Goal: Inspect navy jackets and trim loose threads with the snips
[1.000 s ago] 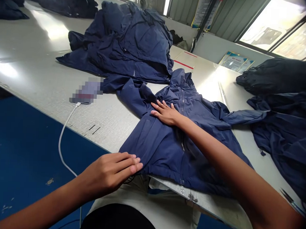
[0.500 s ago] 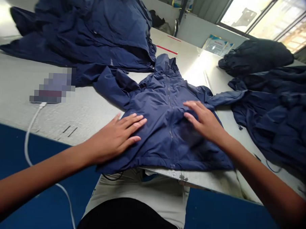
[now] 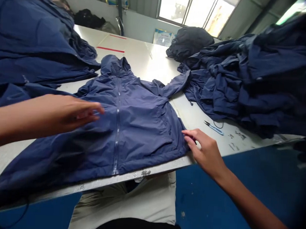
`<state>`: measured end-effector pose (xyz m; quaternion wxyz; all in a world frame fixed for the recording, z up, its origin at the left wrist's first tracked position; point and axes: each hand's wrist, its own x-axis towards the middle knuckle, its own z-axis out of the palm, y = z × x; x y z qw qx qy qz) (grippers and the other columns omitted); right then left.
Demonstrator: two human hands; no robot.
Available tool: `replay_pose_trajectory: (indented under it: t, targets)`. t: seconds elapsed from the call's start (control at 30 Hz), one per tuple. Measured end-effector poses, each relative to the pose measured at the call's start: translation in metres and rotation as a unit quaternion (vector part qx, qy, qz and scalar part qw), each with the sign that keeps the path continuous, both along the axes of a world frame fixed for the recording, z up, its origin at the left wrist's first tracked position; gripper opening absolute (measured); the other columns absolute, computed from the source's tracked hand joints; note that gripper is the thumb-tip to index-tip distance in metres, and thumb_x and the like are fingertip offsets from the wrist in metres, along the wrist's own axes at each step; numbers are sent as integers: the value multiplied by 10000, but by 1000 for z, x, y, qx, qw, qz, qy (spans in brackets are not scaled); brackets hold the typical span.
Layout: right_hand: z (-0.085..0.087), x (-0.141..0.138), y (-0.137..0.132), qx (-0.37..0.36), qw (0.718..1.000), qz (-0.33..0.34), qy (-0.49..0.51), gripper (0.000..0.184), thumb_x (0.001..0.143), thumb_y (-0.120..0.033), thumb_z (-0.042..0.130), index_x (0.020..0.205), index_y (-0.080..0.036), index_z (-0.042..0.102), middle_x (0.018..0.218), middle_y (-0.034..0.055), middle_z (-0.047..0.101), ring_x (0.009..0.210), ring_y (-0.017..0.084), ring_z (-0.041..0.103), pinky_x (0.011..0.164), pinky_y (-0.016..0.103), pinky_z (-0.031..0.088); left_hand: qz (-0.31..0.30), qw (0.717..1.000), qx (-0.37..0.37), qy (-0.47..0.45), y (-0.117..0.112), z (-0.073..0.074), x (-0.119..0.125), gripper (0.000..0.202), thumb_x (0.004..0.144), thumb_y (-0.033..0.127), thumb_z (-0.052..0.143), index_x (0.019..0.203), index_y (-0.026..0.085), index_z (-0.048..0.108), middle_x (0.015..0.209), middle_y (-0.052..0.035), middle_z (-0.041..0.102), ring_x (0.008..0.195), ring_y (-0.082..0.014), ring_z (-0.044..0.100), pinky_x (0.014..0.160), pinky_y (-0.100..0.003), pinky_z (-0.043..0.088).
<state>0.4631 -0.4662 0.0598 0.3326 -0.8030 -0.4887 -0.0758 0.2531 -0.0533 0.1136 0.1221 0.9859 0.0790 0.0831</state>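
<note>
My white table (image 3: 145, 62) under a window (image 3: 188, 11): navy jacket (image 3: 122, 126) flat, left hand (image 3: 74, 112) open, right hand (image 3: 204, 152) at hem, grip unclear.

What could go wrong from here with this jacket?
The jacket droops over the table edge at the lower left, so it might slide off. The snips lie close to the right hand, and a quick sweep could nick the thin fabric. The sleeve reaches the heap of jackets, so the two might get tangled.
</note>
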Motion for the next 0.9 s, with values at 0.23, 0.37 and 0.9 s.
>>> replay_pose_trajectory:
  t: [0.23, 0.37, 0.9]
  targets:
    - [1, 25, 55, -133, 989, -15, 63, 176, 1033, -151, 580, 1088, -193, 742, 1084, 83, 806, 986, 227, 750, 900, 336, 532, -188, 979, -1, 83, -146, -33, 152, 413, 1083, 460, 406, 1344, 303, 684, 884, -72, 774, 746, -254, 714, 667, -304, 431]
    - [-12, 17, 58, -164, 985, 4, 52, 150, 1044, -143, 574, 1031, -181, 719, 1040, 78, 775, 945, 209, 721, 861, 315, 514, -196, 976, 40, 89, -156, -66, 160, 417, 1103, 471, 349, 1263, 260, 671, 844, -102, 762, 718, -304, 717, 621, -328, 390]
    - [17, 42, 116, -372, 924, -91, 3, 429, 980, -588, 680, 970, -165, 757, 1002, 199, 788, 959, 369, 753, 766, 391, 502, -36, 962, -270, -6, -139, -65, 138, 289, 924, 412, 662, 771, 227, 501, 662, 31, 586, 634, -168, 523, 612, -292, 314]
